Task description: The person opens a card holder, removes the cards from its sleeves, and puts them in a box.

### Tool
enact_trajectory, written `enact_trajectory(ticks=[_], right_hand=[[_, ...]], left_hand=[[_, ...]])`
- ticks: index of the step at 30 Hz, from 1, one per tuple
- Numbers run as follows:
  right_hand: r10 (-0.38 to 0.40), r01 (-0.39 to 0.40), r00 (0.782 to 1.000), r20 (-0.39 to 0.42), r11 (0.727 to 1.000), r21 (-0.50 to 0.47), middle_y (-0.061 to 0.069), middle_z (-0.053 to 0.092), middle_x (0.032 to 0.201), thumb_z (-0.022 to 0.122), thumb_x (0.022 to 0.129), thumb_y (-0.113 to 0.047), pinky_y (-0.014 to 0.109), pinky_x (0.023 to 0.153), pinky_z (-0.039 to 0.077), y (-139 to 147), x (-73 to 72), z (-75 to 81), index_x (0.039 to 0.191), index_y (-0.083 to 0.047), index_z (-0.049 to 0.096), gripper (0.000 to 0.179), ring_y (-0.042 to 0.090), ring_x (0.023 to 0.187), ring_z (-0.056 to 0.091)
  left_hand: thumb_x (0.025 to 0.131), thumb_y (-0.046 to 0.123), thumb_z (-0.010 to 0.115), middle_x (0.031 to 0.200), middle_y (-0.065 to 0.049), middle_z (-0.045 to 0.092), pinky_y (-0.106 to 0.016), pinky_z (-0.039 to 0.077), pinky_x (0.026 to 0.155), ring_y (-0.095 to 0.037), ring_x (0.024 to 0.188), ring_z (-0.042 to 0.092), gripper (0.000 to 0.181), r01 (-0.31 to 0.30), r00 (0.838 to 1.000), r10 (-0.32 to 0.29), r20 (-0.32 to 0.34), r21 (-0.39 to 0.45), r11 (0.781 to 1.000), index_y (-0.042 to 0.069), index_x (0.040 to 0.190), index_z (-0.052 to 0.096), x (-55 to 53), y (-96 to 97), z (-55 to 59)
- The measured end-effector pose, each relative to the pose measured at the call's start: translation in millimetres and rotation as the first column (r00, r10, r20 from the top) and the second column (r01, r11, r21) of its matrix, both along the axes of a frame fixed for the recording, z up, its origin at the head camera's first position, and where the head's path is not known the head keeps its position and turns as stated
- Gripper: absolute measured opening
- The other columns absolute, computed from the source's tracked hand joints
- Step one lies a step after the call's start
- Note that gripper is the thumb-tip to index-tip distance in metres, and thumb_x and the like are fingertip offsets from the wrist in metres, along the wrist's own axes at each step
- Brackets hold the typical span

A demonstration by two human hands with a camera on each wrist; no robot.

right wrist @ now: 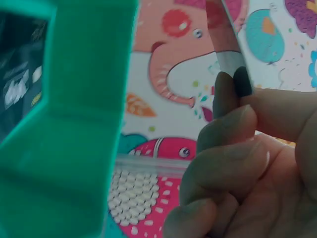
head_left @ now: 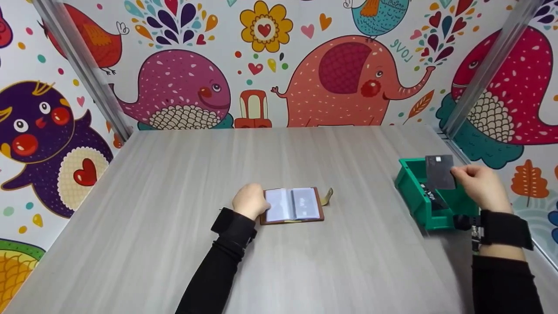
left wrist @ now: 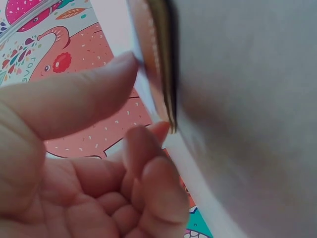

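green bin (head_left: 413, 199) near held card (head_left: 440, 172), cartoon-print walls (head_left: 268, 65)

Black sleeves (head_left: 503, 283) end near black wristbands (head_left: 506, 230), apparently of fabric.

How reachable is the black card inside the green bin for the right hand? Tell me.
Likely yes: the green bin is open near the right hand, though that hand pinches a grey card.

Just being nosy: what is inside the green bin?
At least one black card with pale lettering. The grey card in the right hand hides part of the green bin; anything behind is covered.
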State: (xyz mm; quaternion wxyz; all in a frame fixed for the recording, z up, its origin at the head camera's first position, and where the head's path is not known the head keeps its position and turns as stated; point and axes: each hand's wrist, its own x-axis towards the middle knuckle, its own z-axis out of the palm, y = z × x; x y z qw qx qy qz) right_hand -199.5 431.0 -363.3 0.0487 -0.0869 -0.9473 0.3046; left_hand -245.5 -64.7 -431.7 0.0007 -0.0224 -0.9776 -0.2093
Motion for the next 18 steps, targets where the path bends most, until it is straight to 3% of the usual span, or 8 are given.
enact_trajectory(ticks=[7,13,18], right_hand=[[-0.006,-0.002,0.995,0.098,0.996,0.086,0.016,0.052,0.083,0.038,0.105,-0.045,0.038,0.061,0.035,8,2.4,-9.7,0.112,0.009,0.057,0.058,0.032,0.078,0.046],[0.022,-0.038,0.993,0.114,0.989,0.14,0.008,0.044,0.071,0.04,0.105,-0.043,0.037,0.059,0.032,9,1.3,-12.3,0.095,0.002,0.058,0.049,0.029,0.072,0.045],[0.039,-0.06,0.99,0.138,0.987,0.152,0.03,0.058,0.098,0.041,0.105,-0.042,0.045,0.065,0.042,11,2.9,-8.8,0.117,0.013,0.057,0.059,0.039,0.084,0.051]], left_hand=[[0.072,0.015,0.081,0.092,-0.012,0.069,-0.043,0.053,0.072,-0.029,0.083,0.064,0.02,-0.006,1.0,0.006,0.004,0.001,1.0,0.004,0.081,0.066,0.6,0.3,-0.8],[0.073,0.017,0.081,0.092,-0.012,0.069,-0.043,0.053,0.071,-0.029,0.083,0.064,0.02,-0.015,1.0,0.015,0.016,-0.007,1.0,0.004,0.08,0.066,-0.3,0.6,-0.4],[0.073,0.018,0.081,0.093,-0.012,0.068,-0.043,0.053,0.071,-0.028,0.084,0.064,0.022,-0.027,0.999,0.027,0.032,-0.005,1.0,0.004,0.082,0.067,-1.4,0.9,0.3]])
